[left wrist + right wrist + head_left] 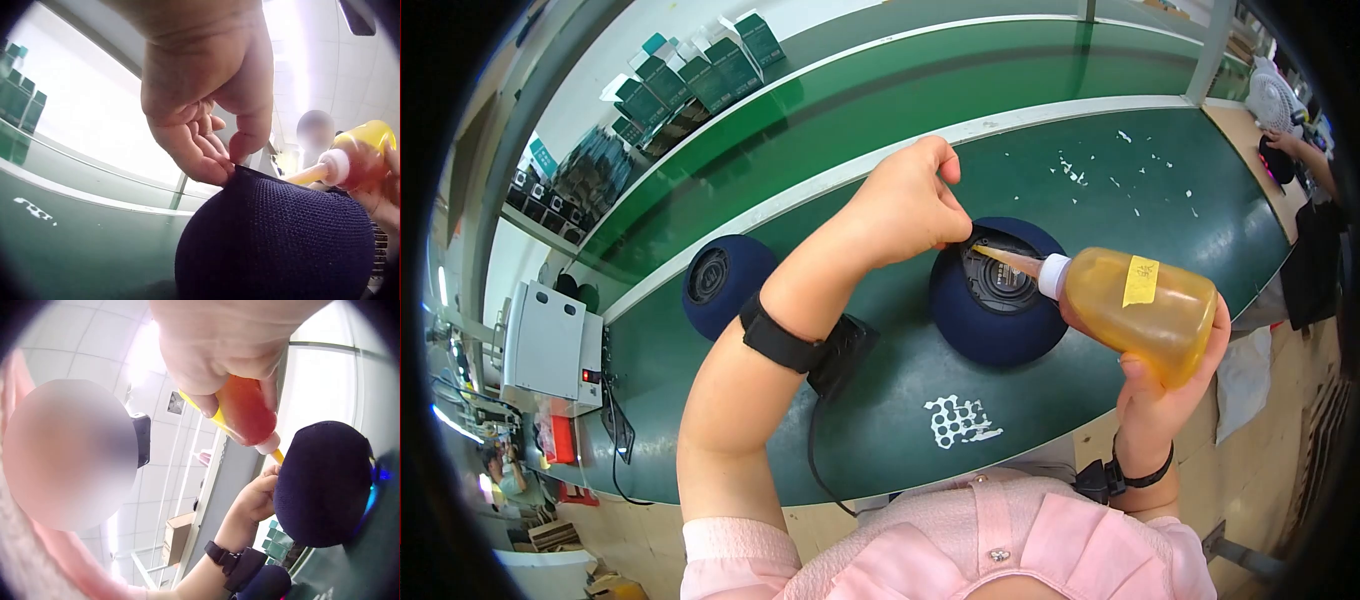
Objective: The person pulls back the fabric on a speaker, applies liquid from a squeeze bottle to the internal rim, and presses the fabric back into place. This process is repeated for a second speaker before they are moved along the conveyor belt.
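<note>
Nozzle tip and pinching fingertips meet near the speaker's 11 o'clock edge; the left hand is nearer.
In the head view, the round fabric-covered speaker [1003, 333] sits with its opening facing up, at about 4 o'clock from the left hand [900, 205] and 10 o'clock from the right hand [1175, 400]. The left thumb and forefinger pinch the navy fabric edge [237, 170], drawing it up into a small peak. The right hand's fingers are curled round the squeeze bottle [1145, 310]. The bottle's long axis slants across the opening, its base toward 4 o'clock and its nozzle [1012, 261] toward 10 o'clock. The tip looks just beside the left fingertips; whether it touches fabric or rim, I cannot tell.
</note>
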Tool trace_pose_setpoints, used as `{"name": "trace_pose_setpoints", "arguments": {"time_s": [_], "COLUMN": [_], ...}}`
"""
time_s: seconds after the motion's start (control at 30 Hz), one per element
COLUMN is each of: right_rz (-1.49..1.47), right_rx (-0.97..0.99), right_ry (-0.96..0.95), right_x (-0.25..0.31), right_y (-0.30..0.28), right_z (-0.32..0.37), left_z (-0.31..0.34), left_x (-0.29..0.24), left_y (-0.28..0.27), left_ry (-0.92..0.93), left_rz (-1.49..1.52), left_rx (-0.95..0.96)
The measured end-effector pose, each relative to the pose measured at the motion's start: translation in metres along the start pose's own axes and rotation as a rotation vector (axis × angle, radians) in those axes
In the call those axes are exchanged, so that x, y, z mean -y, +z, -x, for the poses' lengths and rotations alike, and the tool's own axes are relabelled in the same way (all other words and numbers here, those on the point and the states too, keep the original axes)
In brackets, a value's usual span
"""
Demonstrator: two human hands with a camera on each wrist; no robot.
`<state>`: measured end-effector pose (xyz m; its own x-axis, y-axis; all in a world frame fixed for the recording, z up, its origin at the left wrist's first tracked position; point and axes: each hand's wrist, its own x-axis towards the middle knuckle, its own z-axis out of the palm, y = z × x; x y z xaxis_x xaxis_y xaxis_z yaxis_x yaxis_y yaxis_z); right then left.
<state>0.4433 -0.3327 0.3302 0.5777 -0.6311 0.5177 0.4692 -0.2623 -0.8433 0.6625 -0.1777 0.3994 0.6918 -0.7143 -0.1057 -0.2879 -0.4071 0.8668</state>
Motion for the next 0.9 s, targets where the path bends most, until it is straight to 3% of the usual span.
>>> {"name": "trace_pose_setpoints", "arguments": {"time_s": [0.13,0.17,0.3,0.43,0.5,0.7,0.9], "right_rz": [0.116,0.141,0.056,0.103,0.039,0.183,0.177], "right_rx": [0.115,0.287,0.536,0.549,0.397,0.270,0.308], "right_ry": [-0.139,-0.256,-0.412,-0.428,-0.339,-0.242,-0.257], "right_x": [0.007,0.012,0.003,0.011,0.011,0.016,0.017], "right_y": [0.005,0.003,-0.002,0.002,0.004,-0.002,-0.003], "right_z": [0.007,0.004,0.008,0.007,0.007,0.012,0.011], "left_z": [0.003,0.003,0.004,0.004,0.004,0.006,0.006], "left_x": [0.004,0.005,0.008,0.008,0.010,0.009,0.007], "left_y": [0.005,0.006,0.008,0.010,0.011,0.012,0.013], "left_ry": [0.002,0.022,0.068,0.090,0.085,0.095,0.073], "left_rz": [-0.054,-0.071,-0.111,-0.132,-0.141,-0.169,-0.157], "left_rx": [-0.054,-0.064,-0.091,-0.112,-0.110,-0.138,-0.141]}}
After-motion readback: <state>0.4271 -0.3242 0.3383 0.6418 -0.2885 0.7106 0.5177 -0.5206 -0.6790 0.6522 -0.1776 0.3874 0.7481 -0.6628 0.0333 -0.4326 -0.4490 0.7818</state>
